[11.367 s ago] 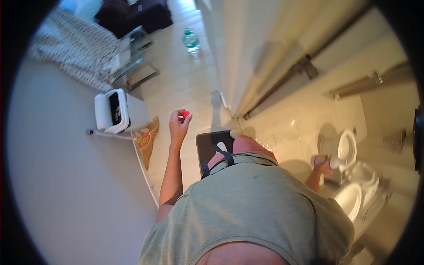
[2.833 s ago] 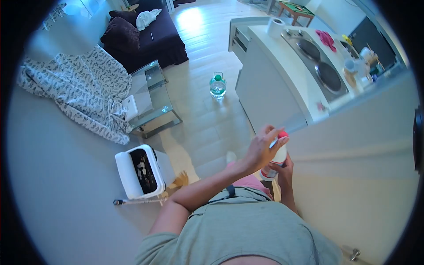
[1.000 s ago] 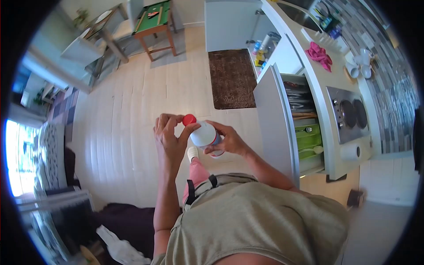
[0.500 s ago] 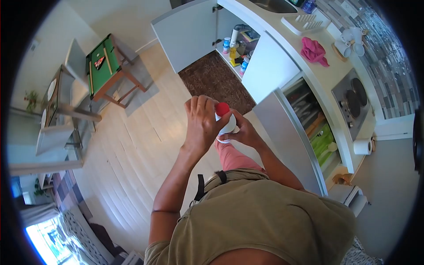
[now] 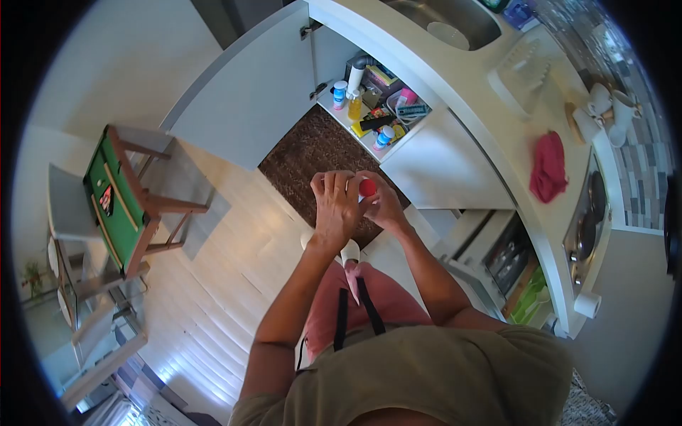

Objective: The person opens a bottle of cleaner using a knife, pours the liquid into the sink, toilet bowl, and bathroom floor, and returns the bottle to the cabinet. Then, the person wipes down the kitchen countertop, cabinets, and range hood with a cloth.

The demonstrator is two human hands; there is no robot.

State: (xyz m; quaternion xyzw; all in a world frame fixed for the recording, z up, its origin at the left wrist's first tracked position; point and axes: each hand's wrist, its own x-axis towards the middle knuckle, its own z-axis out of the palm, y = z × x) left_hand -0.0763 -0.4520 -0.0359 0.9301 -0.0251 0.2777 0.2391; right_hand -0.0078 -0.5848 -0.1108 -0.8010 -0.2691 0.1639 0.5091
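A white bottle with a red cap [image 5: 367,188] is held in front of my body, above the brown mat; its red top shows between my hands and most of its body is hidden. My left hand [image 5: 335,211] is closed around the bottle's left side, its fingers bent. On the other side my right hand [image 5: 385,204] curls around the bottle, with the thumb close to the cap.
Ahead, a cabinet door [image 5: 238,92] stands open beside shelves with several bottles, including a yellow bottle [image 5: 354,106]. A brown mat [image 5: 298,153] lies before it. At right an open drawer [image 5: 511,252] juts out below the counter, where a pink cloth [image 5: 548,167] lies. A small pool table [image 5: 117,199] stands left.
My view has turned and come closer to the open cabinet. Both hands still hold the bottle, now above the mat. The drawer at right appears pushed further in.
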